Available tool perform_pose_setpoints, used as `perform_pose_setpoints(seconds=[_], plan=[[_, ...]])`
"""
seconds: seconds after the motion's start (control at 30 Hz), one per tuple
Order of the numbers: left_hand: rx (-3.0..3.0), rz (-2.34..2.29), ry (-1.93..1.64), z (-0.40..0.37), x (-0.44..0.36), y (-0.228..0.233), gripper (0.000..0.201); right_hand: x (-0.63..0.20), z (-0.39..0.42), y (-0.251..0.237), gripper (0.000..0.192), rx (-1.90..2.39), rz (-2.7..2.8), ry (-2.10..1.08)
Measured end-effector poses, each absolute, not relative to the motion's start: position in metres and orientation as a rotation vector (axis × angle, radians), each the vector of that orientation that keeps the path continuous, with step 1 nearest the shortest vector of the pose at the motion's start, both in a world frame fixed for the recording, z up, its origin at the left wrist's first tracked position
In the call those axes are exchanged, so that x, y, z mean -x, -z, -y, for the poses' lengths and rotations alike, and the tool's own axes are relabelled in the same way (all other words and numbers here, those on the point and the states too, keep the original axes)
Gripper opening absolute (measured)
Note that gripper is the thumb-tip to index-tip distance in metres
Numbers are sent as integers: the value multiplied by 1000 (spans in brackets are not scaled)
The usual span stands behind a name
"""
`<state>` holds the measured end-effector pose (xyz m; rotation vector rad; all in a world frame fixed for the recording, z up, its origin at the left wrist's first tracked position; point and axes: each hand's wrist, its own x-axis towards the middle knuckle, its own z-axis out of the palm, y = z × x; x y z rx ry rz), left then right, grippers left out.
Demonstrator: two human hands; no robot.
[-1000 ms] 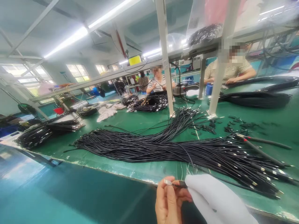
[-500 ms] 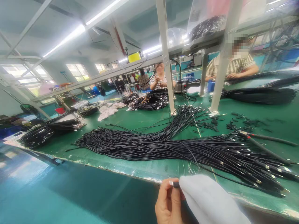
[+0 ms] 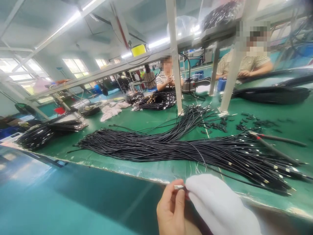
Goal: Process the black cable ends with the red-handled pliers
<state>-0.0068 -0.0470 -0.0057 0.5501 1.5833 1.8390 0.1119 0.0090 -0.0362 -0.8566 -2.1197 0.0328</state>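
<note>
Below the surface edge, a small silver metal cable plug is pinched between both hands.
Bare left hand closed on its tip; white-gloved right hand closed on the cable side; long axis runs left-right; black cable pile lies ahead on green surface.

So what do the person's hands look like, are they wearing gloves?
Only one is. The right hand is covered by a plain white glove of soft cloth, with no markings. The left hand is bare: no glove, ring or watch shows, and no sleeve comes into the picture.

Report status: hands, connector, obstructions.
Left hand pinches metal connector; gloved right hand grips its other end. Cable bundle beyond, apart. Nothing obstructing.
</note>
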Motion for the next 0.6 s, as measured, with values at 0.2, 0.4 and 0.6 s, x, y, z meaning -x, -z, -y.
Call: perform_pose_setpoints(seconds=[0.2,0.4,0.6], plan=[[-640,-1502,-1807,51,12,8,37,-118,-19,5,25,745,2177,90],[-671,-1485,-1721,57,22,21,42,-116,-16,10,27,708,2164,290],[-623,-1475,-1664,59,25,23,38,-117,-12,13,31,672,2140,402]])
